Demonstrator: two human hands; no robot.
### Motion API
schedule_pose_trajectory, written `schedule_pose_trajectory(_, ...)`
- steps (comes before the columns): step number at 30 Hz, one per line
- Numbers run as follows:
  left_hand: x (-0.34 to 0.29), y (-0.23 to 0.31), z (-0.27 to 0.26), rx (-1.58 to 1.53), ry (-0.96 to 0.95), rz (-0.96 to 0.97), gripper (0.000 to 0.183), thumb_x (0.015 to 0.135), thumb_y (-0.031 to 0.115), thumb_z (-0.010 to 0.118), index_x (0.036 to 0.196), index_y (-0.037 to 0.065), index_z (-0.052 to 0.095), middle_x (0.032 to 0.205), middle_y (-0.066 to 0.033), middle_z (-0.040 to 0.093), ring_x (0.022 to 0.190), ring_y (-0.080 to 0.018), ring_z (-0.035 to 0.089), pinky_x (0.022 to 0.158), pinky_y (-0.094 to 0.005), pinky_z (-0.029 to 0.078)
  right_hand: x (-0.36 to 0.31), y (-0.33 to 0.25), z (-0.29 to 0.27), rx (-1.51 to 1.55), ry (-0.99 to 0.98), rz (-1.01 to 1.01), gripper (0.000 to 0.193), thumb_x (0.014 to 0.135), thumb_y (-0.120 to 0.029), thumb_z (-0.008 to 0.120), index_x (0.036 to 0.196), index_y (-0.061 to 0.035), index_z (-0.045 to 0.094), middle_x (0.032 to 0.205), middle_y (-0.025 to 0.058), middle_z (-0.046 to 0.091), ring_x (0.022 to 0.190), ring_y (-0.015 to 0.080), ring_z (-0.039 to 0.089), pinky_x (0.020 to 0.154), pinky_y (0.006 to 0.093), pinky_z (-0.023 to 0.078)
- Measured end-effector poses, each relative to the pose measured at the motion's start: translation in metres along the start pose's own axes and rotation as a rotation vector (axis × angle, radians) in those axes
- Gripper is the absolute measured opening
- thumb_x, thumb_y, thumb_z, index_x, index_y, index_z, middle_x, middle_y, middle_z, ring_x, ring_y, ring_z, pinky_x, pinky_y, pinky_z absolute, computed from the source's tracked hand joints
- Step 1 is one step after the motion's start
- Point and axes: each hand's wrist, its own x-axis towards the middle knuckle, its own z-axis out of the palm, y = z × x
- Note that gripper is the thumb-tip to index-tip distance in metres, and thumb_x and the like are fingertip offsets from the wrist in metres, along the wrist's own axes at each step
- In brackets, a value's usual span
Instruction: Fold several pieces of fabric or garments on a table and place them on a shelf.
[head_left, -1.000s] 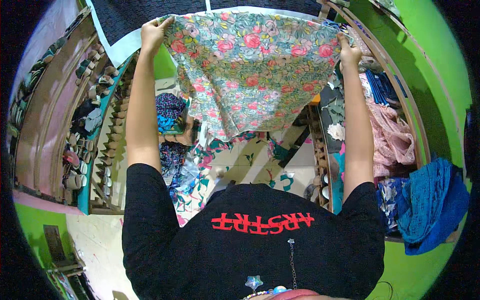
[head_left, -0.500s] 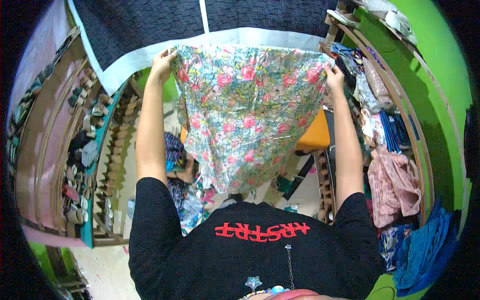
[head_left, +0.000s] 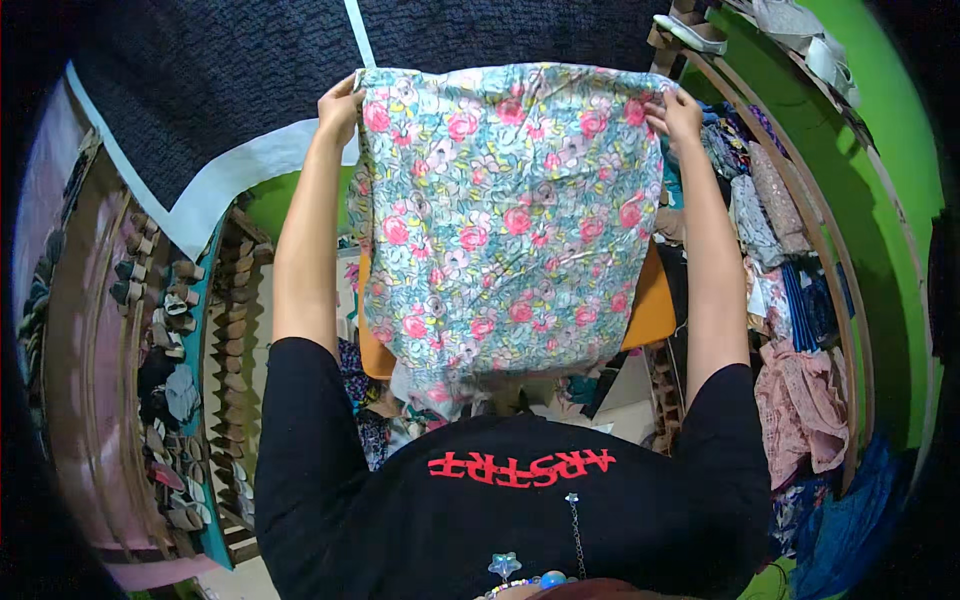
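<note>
A floral cloth [head_left: 510, 220], pale green with pink roses, hangs spread out between my raised hands. My left hand [head_left: 342, 103] pinches its upper left corner. At the upper right corner, my right hand [head_left: 678, 115] grips the edge with fingers partly spread along it. The cloth's lower end droops toward my chest and narrows in loose folds. Both arms reach forward, and the fabric hides most of what lies behind it.
An orange surface [head_left: 653, 300] shows behind the cloth. Shoe racks [head_left: 215, 370] line the left. Shelves of folded clothes stand at the right, with a pink garment [head_left: 800, 405]. A dark panel with a white border [head_left: 240, 160] hangs ahead.
Both hands have risen a little with the cloth, which hangs flatter and more stretched now. The view has shifted slightly, and more of the orange surface shows at the left.
</note>
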Motion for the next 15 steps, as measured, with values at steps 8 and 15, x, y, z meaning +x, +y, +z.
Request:
schedule_pose_trajectory(8, 0.032, -0.026, 0.033, 0.098, 0.138, 0.074, 0.029, 0.073, -0.003, 0.054, 0.102, -0.003, 0.052, 0.089, -0.0097, 0.058, 0.076, -0.0146, 0.056, 0.067, -0.0253, 0.046, 0.069, 0.048, -0.019, 0.007, -0.012, -0.112, 0.019, 0.084, -0.017, 0.045, 0.084, 0.0009, 0.052, 0.075, 0.0075, 0.057, 0.058, 0.0136, 0.057, 0.045, 0.023, 0.043)
schedule_pose_trajectory(15, 0.061, -0.137, -0.01, 0.477, 0.279, -0.26, 0.028, 0.071, 0.001, 0.057, 0.099, 0.001, 0.053, 0.074, -0.0082, 0.058, 0.06, -0.0149, 0.055, 0.051, -0.0258, 0.045, 0.087, 0.136, 0.032, -0.142, -0.179, 0.205, 0.018, 0.084, -0.017, 0.045, 0.09, -0.0017, 0.053, 0.068, 0.0071, 0.058, 0.05, 0.0148, 0.055, 0.04, 0.0276, 0.041)
